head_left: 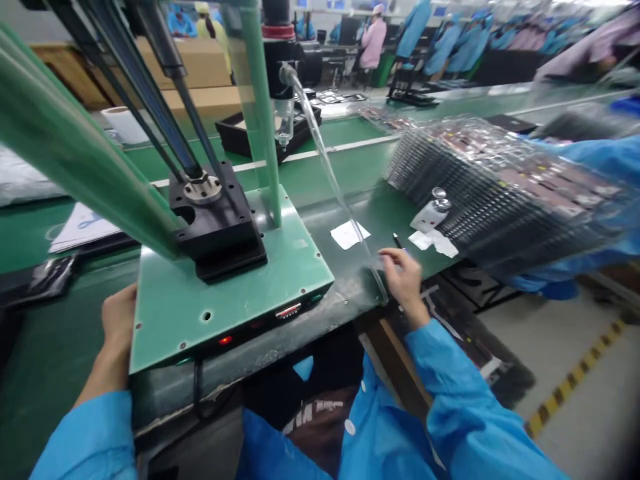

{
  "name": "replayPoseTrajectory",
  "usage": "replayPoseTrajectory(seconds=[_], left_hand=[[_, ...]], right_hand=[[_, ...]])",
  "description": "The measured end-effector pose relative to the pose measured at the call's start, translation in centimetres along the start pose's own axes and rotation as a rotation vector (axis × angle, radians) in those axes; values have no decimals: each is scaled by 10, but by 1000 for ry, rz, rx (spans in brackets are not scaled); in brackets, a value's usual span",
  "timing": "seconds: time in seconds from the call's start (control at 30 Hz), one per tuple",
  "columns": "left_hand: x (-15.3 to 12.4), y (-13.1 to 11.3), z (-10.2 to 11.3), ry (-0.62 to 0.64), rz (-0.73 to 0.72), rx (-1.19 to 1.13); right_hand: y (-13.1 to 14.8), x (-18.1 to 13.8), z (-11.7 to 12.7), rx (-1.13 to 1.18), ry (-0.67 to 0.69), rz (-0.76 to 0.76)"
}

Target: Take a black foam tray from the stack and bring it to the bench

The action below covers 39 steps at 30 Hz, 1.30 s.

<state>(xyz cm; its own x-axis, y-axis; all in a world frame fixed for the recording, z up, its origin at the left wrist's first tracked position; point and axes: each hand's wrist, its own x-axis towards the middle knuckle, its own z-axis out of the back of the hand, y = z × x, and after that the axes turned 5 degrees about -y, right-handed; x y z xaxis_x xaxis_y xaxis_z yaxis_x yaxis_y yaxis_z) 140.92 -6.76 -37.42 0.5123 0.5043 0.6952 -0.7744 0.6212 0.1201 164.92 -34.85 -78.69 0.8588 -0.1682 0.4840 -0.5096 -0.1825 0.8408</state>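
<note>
A bench press with a green base plate (280, 267), green posts and a black block (220, 230) under its rods stands before me. My left hand (119, 320) lies against the left side of the base, its fingers mostly hidden there. Near the bench's front edge, my right hand (404, 280) is closed with curled fingers, just right of a clear hose (333, 167). Whatever it may hold is hidden. A dark pen (397, 239) lies just beyond it, partly covered by the hand. A red light (225, 340) glows on the press front.
Stacked clear trays (465, 180) with brownish parts stand at the right. A small white bottle (431, 212), a white paper (350, 235) and crumpled tissue (434, 243) lie nearer. A black bin (240, 137) sits behind the press. Blue-sleeved people work beyond.
</note>
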Motion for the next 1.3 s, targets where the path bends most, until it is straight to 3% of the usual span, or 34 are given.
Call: replayPoseTrajectory(seconds=[0.1, 0.17, 0.23, 0.33, 0.4, 0.5, 0.6, 0.73, 0.9, 1.1, 1.3], left_hand=[[2, 3, 0, 6, 63, -28], [2, 5, 2, -3, 144, -58], [1, 6, 3, -2, 208, -77], [-1, 8, 1, -25, 193, -80], [-1, 9, 0, -55, 159, -82], [-1, 12, -1, -50, 138, -74], [-1, 13, -1, 1, 146, -52], [-2, 13, 2, 27, 175, -67], [-2, 14, 5, 54, 202, -85], [-1, 17, 5, 52, 175, -65], [-1, 20, 4, 184, 151, 113]], right_hand=[[-10, -4, -21, -106, 122, 34], [-9, -11, -26, -180, 114, 22], [-8, -14, -23, -237, 55, 16], [-13, -8, -7, -431, 10, 48], [-20, 0, 3, -630, 59, 20], [-30, 10, 11, -777, 238, -90], [-35, 17, 4, -747, 339, -84], [-41, 40, -25, -674, 379, -29], [-51, 80, -55, -629, 325, -107], [-52, 78, -57, -658, 244, -213], [-50, 74, -56, -706, 252, -247]])
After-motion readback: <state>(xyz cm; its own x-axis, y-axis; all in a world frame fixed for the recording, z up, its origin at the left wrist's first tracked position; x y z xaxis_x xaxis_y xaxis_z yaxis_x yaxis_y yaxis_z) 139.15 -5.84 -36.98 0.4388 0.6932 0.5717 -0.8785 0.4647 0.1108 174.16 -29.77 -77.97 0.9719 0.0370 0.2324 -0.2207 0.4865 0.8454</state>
